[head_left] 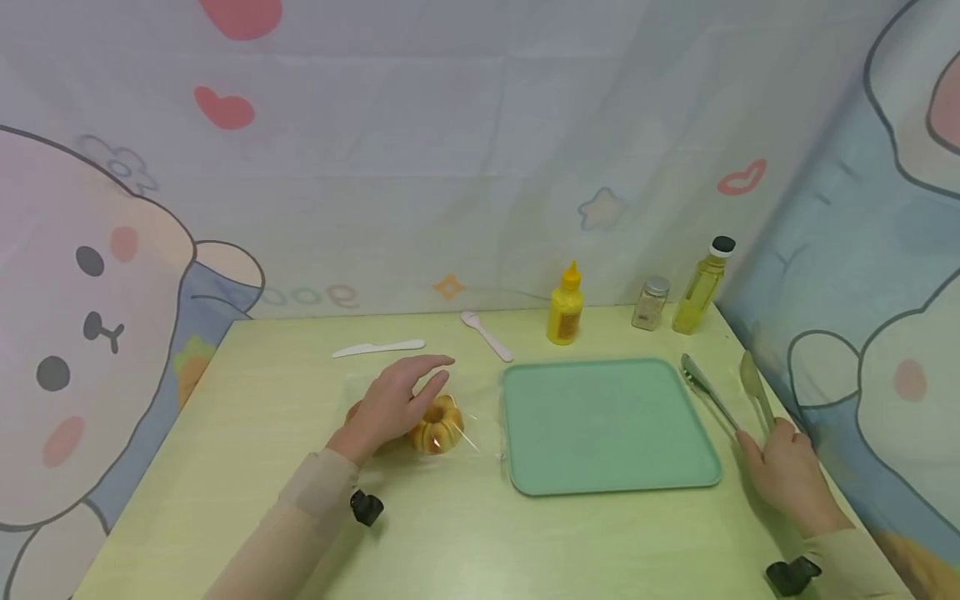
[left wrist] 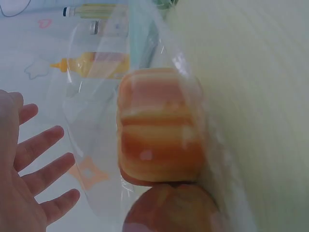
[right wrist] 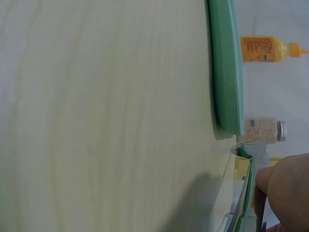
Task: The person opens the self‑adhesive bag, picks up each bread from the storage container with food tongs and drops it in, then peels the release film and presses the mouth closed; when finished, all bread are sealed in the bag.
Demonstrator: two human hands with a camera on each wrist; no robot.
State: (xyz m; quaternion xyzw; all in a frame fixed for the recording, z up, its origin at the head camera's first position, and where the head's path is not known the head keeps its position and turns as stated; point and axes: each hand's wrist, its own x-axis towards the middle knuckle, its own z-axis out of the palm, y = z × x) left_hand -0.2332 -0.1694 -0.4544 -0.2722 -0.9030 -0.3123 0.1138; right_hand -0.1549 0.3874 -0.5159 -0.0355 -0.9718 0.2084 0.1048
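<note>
My left hand [head_left: 393,404], fingers extended and holding nothing, is over a clear plastic bag [head_left: 480,425] of bread. The left wrist view shows its spread fingers [left wrist: 41,145] beside the bag. Inside that bag are a square golden bun [left wrist: 161,125] and a browner round bun [left wrist: 171,210]; a ring-shaped bread [head_left: 437,425] shows past the thumb in the head view. At the right edge of the table, my right hand [head_left: 791,479] grips a pair of tongs [head_left: 712,396], whose two arms spread apart and point away from me. The palm hides their near end.
A green tray [head_left: 611,425] lies between the hands. Behind it stand a yellow squeeze bottle [head_left: 564,317], a small spice jar [head_left: 650,304] and an oil bottle [head_left: 701,292]. A white plastic knife [head_left: 378,347] and a pink fork-like utensil [head_left: 487,337] lie behind the bag.
</note>
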